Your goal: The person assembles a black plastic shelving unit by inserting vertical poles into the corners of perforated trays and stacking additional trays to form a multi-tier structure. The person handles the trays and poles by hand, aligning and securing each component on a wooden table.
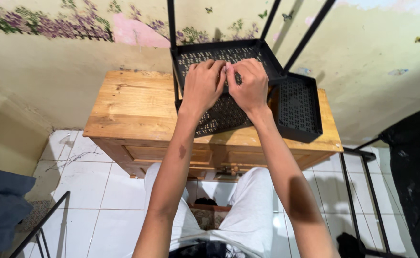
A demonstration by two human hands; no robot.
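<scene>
Black perforated shelf tray (219,114) is sitting tilted on the wooden worktop (133,110), right up at 12 o'clock from you. Your left hand (203,86) and right hand (250,83) are both curled over it, fingertips pressed together at the middle, pinching something too small to make out. Second tray (298,107) stands just beside it at 2 o'clock, with black rods (310,33) rising above.
</scene>
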